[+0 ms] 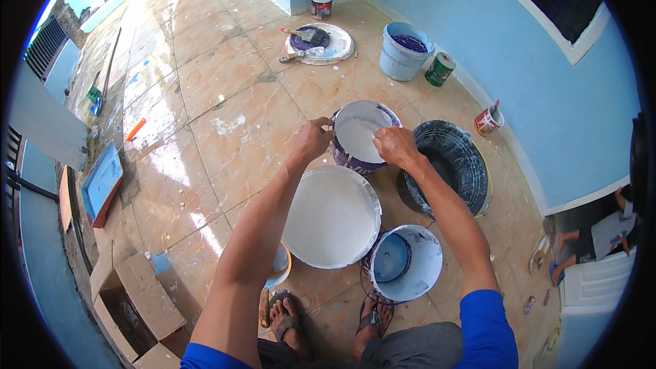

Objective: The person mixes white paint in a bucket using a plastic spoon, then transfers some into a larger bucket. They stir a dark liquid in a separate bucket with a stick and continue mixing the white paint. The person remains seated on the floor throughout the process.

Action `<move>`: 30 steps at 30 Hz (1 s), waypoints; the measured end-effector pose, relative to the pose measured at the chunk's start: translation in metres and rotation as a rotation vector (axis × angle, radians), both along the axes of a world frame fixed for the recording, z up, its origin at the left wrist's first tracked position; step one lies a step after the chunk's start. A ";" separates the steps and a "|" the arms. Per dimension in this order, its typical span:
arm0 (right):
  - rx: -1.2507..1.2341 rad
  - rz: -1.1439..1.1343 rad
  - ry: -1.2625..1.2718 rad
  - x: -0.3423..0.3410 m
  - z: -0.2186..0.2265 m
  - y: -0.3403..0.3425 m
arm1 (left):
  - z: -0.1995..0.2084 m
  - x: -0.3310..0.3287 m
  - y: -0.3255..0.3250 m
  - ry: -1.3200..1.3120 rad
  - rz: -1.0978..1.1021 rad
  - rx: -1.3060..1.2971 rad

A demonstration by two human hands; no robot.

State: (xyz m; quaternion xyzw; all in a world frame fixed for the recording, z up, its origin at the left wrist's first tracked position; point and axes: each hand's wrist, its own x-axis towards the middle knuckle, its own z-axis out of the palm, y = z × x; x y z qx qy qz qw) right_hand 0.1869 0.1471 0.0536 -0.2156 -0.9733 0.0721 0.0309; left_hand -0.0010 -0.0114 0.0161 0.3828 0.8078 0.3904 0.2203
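In front of me is a purple-sided paint bucket [350, 159] with whitish paint inside. My left hand [313, 139] is closed on its left rim, the thumb and fingers pinching the edge. At the right side of the opening, my right hand [398, 145] is closed, its fingers reaching inside the rim. Whatever it grips there is mostly hidden, and I cannot make it out. A large white bucket [331, 215] full of white paint stands nearer to me. Beside it, a smaller bucket [425, 270] has some blue paint at its bottom.
A black tub [471, 160] stands on the right. By the wall are a light blue bucket [400, 61], a green can [439, 70] and a red can [488, 121]. Brushes lie on a white lid [338, 44]. Left are a paint tray [102, 181] and cardboard box [150, 294]. A person [605, 232] is far right.
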 end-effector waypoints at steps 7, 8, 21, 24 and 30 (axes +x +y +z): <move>-0.229 0.069 0.014 -0.007 -0.004 -0.006 | -0.003 -0.003 -0.001 -0.005 -0.008 0.020; -0.277 0.100 0.012 -0.007 -0.005 -0.003 | -0.001 -0.003 0.000 -0.011 -0.015 0.000; -0.631 0.263 -0.162 0.010 0.051 0.026 | -0.001 -0.002 -0.003 -0.005 -0.002 0.022; -0.572 0.290 -0.156 0.009 0.044 0.029 | -0.002 -0.001 -0.001 0.000 0.000 0.024; -0.314 0.211 -0.195 0.002 0.023 0.009 | -0.001 0.000 -0.001 -0.009 -0.005 0.036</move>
